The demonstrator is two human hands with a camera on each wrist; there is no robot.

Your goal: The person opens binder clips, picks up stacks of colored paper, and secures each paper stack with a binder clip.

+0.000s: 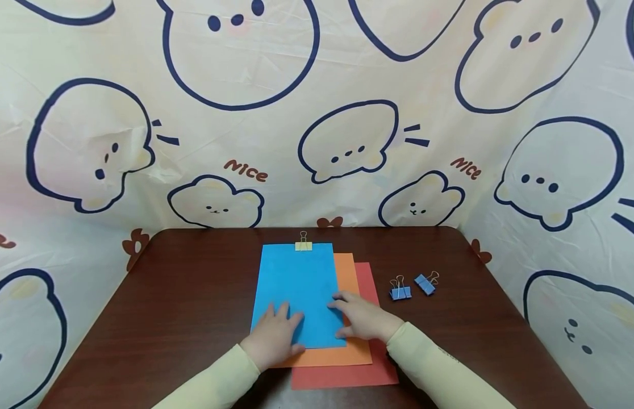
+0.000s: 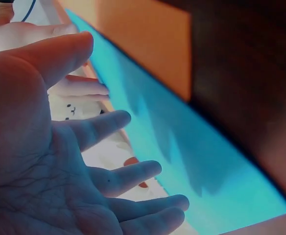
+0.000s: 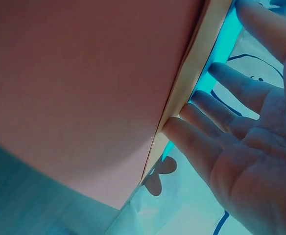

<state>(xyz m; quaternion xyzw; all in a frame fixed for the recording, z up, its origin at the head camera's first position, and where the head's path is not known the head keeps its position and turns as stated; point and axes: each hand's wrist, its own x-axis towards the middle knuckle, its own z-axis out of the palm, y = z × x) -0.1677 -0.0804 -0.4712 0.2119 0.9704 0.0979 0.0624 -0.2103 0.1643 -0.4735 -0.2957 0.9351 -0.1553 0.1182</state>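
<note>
A blue sheet of paper (image 1: 301, 289) lies on top of an orange sheet (image 1: 337, 357) and a red sheet (image 1: 347, 378), which stick out in steps to the right and at the near side. At the blue sheet's far edge sits a yellow binder clip (image 1: 304, 246), its wire handle standing up. My left hand (image 1: 272, 339) is over the lower left of the blue sheet, fingers spread and fairly straight. Across from it, my right hand (image 1: 368, 318) lies over the right edges of the sheets, with its fingertips (image 3: 198, 96) near the blue sheet's edge and its fingers extended.
Two blue binder clips, one nearer (image 1: 400, 292) and one farther right (image 1: 425, 284), lie on the dark brown table (image 1: 194, 284) right of the sheets. A cloth with cartoon bears (image 1: 276, 136) hangs behind the table and along both sides.
</note>
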